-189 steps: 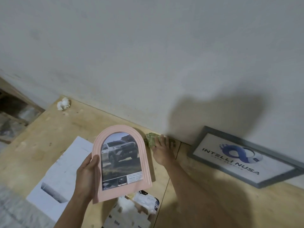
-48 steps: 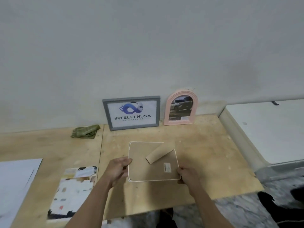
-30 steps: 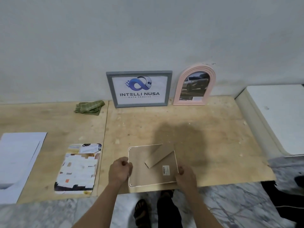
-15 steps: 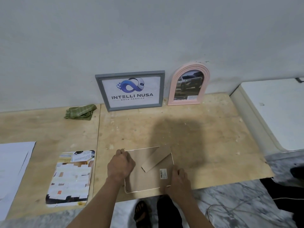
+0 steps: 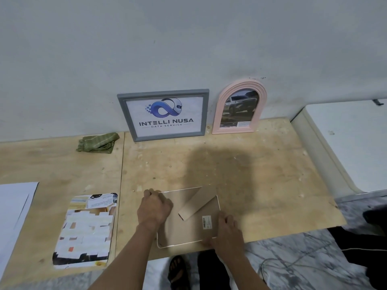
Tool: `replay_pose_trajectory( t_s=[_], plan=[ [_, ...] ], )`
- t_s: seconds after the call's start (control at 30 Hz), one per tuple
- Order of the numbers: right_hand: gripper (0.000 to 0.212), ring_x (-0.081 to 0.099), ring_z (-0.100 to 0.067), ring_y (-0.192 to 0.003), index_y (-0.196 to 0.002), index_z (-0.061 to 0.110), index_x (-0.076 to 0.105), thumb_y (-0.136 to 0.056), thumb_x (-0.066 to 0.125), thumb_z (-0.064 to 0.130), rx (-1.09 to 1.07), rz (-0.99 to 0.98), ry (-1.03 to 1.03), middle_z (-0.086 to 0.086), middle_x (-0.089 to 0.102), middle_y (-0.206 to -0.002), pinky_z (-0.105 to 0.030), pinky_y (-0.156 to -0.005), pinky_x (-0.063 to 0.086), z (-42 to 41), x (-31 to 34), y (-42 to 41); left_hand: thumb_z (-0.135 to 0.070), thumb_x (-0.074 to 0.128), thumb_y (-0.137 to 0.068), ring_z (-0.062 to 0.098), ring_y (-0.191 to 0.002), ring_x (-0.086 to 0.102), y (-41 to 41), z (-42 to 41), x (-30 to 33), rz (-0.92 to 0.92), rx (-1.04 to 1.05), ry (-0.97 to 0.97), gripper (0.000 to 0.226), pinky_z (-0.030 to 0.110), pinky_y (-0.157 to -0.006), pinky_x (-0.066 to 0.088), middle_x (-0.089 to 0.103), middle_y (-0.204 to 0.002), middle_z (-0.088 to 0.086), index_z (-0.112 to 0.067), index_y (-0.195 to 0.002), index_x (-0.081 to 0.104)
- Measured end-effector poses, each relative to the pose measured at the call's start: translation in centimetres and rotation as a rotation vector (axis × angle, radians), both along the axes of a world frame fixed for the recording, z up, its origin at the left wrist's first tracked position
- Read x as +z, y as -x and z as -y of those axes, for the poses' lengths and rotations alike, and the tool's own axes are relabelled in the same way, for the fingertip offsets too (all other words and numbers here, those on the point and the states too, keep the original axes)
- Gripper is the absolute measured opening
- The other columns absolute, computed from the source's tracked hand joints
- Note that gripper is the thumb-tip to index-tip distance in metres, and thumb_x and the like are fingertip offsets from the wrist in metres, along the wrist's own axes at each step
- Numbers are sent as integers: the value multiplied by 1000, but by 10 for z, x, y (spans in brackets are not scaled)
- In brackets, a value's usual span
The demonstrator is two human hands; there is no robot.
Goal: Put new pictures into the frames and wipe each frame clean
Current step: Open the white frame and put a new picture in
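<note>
- Face-down frame (image 5: 184,229) lying flat near the front edge of the plywood tabletop (image 5: 251,174), brown backing board up, thin pale rim showing round it.
- Cardboard stand flap (image 5: 198,203) lifted off the backing, angled toward the frame's far right corner; small white label (image 5: 207,222) stuck just right of the flap's lower end.
- Left hand (image 5: 155,208) resting on the frame's far left corner, fingers curled over the edge there.
- Right hand (image 5: 227,233) at the frame's near right corner, fingers bent against the edge; whether gripping or only pressing, cannot tell.
- Grey frame (image 5: 164,115) with a blue logo picture propped upright against the wall (image 5: 188,38), well beyond the face-down frame.
- Pink arched frame (image 5: 239,107) with a car picture leaning on the wall just right of the grey frame.
- Green cloth (image 5: 97,142) bunched by the wall, left of the grey frame.
- Printed picture sheet (image 5: 85,231) flat on the tabletop left of the face-down frame; white paper (image 5: 12,206) farther left, cut by the picture's edge.
- White slab (image 5: 351,147) off the tabletop's right end.
- Sandalled foot (image 5: 178,271) on the marble floor (image 5: 293,258) below the face-down frame.
</note>
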State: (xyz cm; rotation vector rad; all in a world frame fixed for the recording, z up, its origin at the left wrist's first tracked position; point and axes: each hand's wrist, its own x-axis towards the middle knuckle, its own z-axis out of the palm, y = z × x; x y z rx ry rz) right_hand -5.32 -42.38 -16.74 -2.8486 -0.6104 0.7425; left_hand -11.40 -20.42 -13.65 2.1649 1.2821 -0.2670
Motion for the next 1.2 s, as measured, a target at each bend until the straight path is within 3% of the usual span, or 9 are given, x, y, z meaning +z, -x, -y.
replay_pose_trajectory(
  t_s=[0.23, 0.33, 0.47, 0.7, 0.83, 0.93, 1.03, 1.2],
  plan=[
    [93, 48, -21, -112, -141, 17, 27, -67, 74, 48, -6, 17, 28, -1, 44, -123, -34, -83, 46, -3, 4, 1, -39, 55, -86, 33, -116, 60, -22, -10, 20, -181, 33, 62, 51, 34, -93, 46, 56, -127, 14, -5, -123, 59],
    [90, 47, -22, -114, -141, 17, 27, -69, 73, 45, -11, 10, 39, -1, 43, -124, -34, -84, 45, -4, 6, 0, -34, 58, -84, 33, -110, 63, -22, -10, 28, -165, 39, 68, 38, 31, -87, 48, 66, -121, 14, -8, -110, 69],
    [94, 48, -21, -112, -138, 19, 28, -64, 75, 52, -26, -4, 41, 0, 43, -123, -34, -83, 46, -4, 5, 1, -32, 59, -86, 34, -108, 63, -17, -7, 35, -135, 46, 47, 33, 32, -88, 49, 69, -116, 15, -8, -107, 68],
    [70, 53, -23, -108, -133, 19, 38, -71, 69, 32, -56, 14, 37, -1, 47, -118, -36, -83, 49, -9, 3, 0, -27, 65, -83, 31, -86, 58, -8, -10, 37, -31, 106, 69, 18, 27, -73, 39, 68, -104, 14, -11, -91, 69],
    [86, 58, -22, -101, -131, 19, 45, -56, 79, 42, -66, 30, 55, 0, 53, -110, -36, -75, 52, -10, -3, 1, -22, 62, -84, 31, -82, 55, -6, -8, 37, -15, 119, 62, 13, 27, -72, 37, 55, -83, 7, -10, -88, 66],
    [85, 55, -23, -106, -134, 17, 40, -61, 78, 40, -45, 29, 44, -1, 50, -116, -37, -79, 51, -10, -2, 0, -21, 61, -88, 28, -77, 47, -5, -5, 38, 6, 154, 51, 19, 27, -71, 36, 49, -75, 5, -14, -72, 52],
    [78, 51, -23, -112, -136, 18, 35, -70, 71, 34, -44, 10, 26, -1, 45, -121, -35, -84, 50, -9, 0, -1, -27, 61, -89, 28, -77, 48, -4, -8, 33, 16, 189, 88, 34, 27, -71, 37, 56, -76, 7, -20, -61, 44],
    [88, 45, -22, -120, -142, 18, 23, -71, 71, 36, -72, -61, 37, -1, 38, -127, -35, -92, 49, -12, 1, -3, -29, 61, -89, 30, -80, 50, -2, -12, 26, 30, 225, 117, 32, 29, -72, 39, 56, -80, 10, -19, -62, 47]
  ],
)
